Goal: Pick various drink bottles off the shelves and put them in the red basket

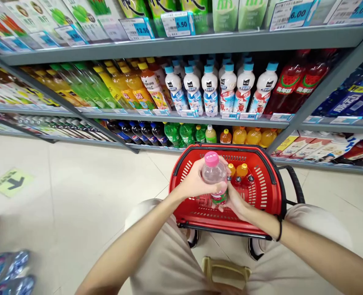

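pink-capped clear bottle (213, 174) sits upright between your hands. your left hand (196, 180) wraps its side, fingers curled tight on it; your right hand (235, 200) grips the base from below. two orange-capped bottles (242, 171) already stand just behind it in the red basket (270, 188). yours is held above it, not set down yet, so i'd guess you're partway through.

White blue-capped bottles (227, 88) are ranged along the front edge of the middle shelf (199, 119), with orange drinks (253, 136) beneath. An arrow sticker (12, 182) is stuck to the floor (92, 184), and what are perhaps wrapped bottles (6, 270) are seen lower left.
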The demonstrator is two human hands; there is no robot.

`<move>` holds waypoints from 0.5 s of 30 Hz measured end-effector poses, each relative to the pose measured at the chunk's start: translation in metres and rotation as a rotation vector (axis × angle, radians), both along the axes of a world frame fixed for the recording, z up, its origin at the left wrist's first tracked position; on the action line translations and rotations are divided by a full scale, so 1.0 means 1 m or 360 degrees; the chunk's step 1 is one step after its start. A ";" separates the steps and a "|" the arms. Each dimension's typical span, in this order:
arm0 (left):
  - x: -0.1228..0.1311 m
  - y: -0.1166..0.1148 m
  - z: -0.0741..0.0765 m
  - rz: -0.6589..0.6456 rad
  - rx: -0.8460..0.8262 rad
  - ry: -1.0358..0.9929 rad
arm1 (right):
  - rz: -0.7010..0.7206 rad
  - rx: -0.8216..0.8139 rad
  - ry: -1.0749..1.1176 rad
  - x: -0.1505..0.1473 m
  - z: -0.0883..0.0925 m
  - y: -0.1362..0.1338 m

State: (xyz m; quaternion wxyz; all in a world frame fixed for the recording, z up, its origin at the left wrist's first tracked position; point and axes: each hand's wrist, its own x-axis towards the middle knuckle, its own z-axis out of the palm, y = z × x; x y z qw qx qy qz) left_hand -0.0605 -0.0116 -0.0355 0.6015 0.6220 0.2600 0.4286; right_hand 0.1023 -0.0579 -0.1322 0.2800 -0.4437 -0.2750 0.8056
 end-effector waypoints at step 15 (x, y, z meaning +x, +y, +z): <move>-0.003 0.006 -0.019 0.0029 -0.0047 -0.0015 | 0.0063 -0.0085 0.0017 0.000 0.009 -0.002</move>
